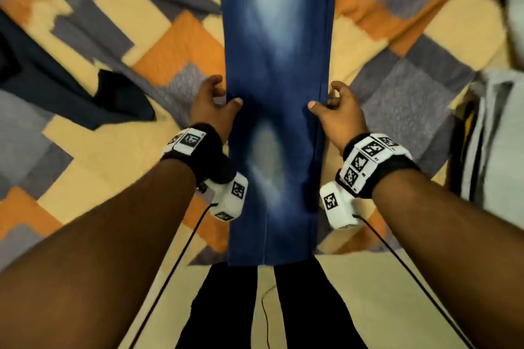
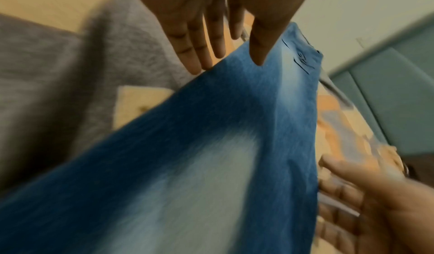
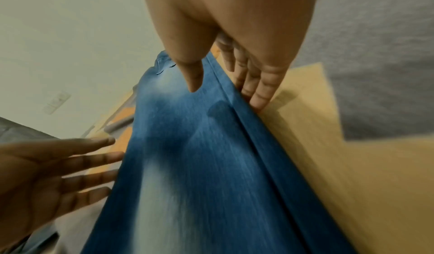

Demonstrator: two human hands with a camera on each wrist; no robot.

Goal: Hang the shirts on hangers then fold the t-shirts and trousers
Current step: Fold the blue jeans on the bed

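Faded blue jeans (image 1: 278,65) lie lengthwise on a patchwork bedspread (image 1: 147,37), legs together, hems hanging over the near edge. My left hand (image 1: 218,96) is at the left side seam, thumb on top of the denim, fingers along the edge. My right hand (image 1: 326,100) mirrors it at the right seam. In the left wrist view the jeans (image 2: 187,146) run under my left hand (image 2: 229,65), fingers fairly straight at the edge. In the right wrist view my right hand (image 3: 224,97) has its thumb on the jeans (image 3: 199,165), fingertips beside the seam.
A dark navy garment (image 1: 56,88) lies on the bed at the left. A grey striped garment (image 1: 487,136) sits at the right edge. My black-trousered legs (image 1: 226,306) stand on the pale floor below the bed edge. Wrist-camera cables hang down.
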